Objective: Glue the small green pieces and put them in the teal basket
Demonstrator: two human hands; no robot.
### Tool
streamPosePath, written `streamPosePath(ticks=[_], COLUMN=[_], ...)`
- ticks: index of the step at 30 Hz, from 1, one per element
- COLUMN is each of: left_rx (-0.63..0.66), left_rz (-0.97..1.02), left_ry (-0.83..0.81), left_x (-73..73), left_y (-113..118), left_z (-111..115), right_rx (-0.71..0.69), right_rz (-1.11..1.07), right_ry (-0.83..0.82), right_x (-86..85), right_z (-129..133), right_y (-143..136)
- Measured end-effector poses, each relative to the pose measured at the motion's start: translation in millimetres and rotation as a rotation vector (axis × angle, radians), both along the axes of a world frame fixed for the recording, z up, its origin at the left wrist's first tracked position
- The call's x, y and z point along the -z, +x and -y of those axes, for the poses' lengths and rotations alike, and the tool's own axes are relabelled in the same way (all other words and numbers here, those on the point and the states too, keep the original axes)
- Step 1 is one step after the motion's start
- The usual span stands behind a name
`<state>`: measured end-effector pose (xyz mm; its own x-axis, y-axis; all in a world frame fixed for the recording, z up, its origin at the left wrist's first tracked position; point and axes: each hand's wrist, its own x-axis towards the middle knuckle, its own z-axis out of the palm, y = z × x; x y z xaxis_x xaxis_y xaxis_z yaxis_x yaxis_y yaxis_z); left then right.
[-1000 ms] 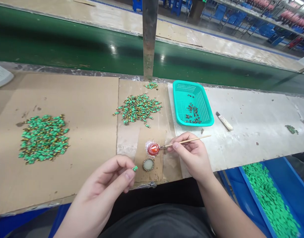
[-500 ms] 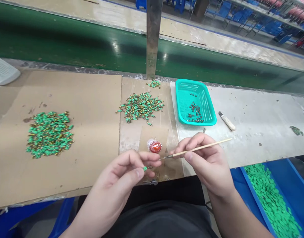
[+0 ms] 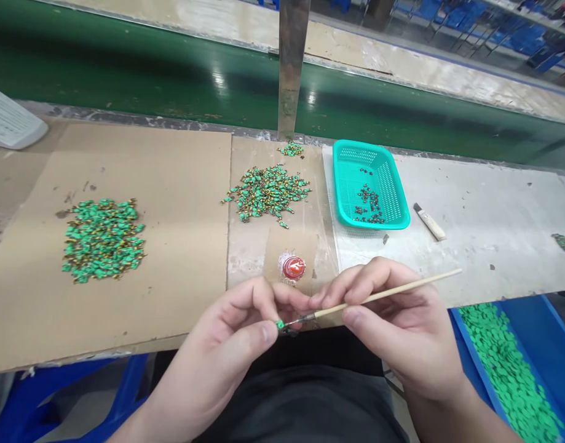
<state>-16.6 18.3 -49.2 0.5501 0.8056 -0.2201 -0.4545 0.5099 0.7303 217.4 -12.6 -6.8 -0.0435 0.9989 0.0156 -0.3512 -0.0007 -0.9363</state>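
Between the thumb and fingers of my left hand (image 3: pixel 245 326) is a tiny green piece (image 3: pixel 280 324). My right hand (image 3: pixel 388 314) holds a thin brush with a pale wooden handle (image 3: pixel 402 288). The brush's dark tip is at the green piece, and the fingertips of both hands are close together. Just beyond them a round lid with red paint (image 3: pixel 294 267) lies on a cardboard square. Two piles of small green and gold pieces, a left one (image 3: pixel 104 240) and a middle one (image 3: pixel 268 192), rest on the cardboard.
A turquoise basket (image 3: pixel 397 226) holds small dark pieces. To its right lies a short pale tool with a dark end (image 3: pixel 430 222). A blue bin (image 3: pixel 552 335) with green pieces stands low at the right. A metal post (image 3: pixel 291 74) rises behind the bench.
My right hand has brought the brush tip leftward and down to the green piece in my left hand. The whole view has shifted slightly.
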Motion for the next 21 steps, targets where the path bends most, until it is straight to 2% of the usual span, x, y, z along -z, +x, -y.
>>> streamPosePath(ticks=[21], left_rx=[0.036], left_rz=[-0.032], left_ry=[0.046], left_x=[-0.1], left_y=[-5.0], left_z=[1.6], right_rx=[0.007], right_rz=[0.109], right_ry=[-0.016], right_x=[-9.9], right_z=[-2.3], right_y=[-0.1])
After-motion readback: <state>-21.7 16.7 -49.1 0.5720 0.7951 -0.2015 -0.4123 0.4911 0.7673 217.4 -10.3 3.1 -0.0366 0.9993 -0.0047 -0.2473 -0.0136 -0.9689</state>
